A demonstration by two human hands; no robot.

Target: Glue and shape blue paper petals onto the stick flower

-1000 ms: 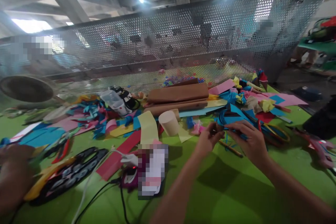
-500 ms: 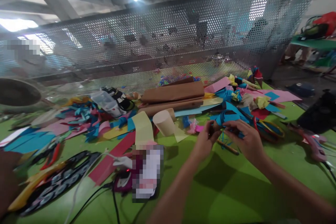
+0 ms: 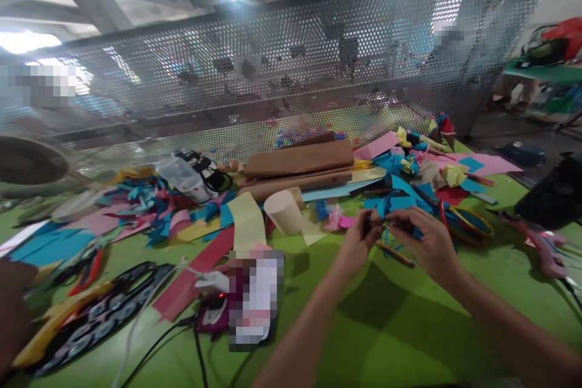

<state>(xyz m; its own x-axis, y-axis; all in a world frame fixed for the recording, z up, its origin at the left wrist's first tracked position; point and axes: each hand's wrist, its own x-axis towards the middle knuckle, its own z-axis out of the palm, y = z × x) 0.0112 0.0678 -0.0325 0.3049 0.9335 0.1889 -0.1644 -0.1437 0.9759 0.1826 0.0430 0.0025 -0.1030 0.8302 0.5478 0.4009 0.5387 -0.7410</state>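
Between my two hands, above the green table, is a blue paper strip (image 3: 387,204) that bends up in a loop. My left hand (image 3: 361,236) pinches its left end, thumb against fingers. The fingers of my right hand (image 3: 422,231) are curled in on the strip's right side; their tips partly hide it. Just below the hands a thin brown stick (image 3: 401,256) lies on the table with fine blue shreds around it. Scissors (image 3: 466,221) with red and yellow handles rest right of my right hand.
Brown paper rolls (image 3: 300,160) lie at the back before a perforated metal screen (image 3: 282,66). A cream paper roll (image 3: 284,213) stands mid-table. Colored scraps (image 3: 148,197) pile up at left. A pink glue gun (image 3: 548,251) is at right; another person's arm (image 3: 16,309) enters at left.
The blue strip's loop has opened a little and stands slightly higher between my fingers. Both hands have stayed almost in place.
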